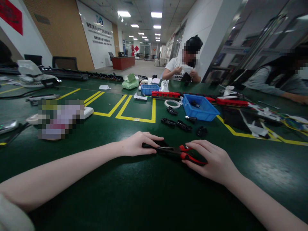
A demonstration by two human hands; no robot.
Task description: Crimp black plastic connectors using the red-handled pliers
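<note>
My right hand (pixel 214 158) is wrapped round the red-and-black handles of a pair of long-nose pliers (pixel 183 153). The jaws point left, low over the green table. My left hand (pixel 138 144) is closed on a small black part (pixel 147 145), held between thumb and fingers. The tips of the pliers meet this part or lie right beside it; its exact shape is hidden by the fingers and the dark surface. Just beyond the pliers lie several black pieces (pixel 184 125), apart from both hands.
A blue bin (pixel 201 109) with black items stands beyond the pliers, near a roll of white tape (pixel 172 103). Farther back are a smaller blue bin (pixel 149 89), a green packet (pixel 130 81) and red strips (pixel 166 94). A phone (pixel 64 122) lies left. Two people sit across the table.
</note>
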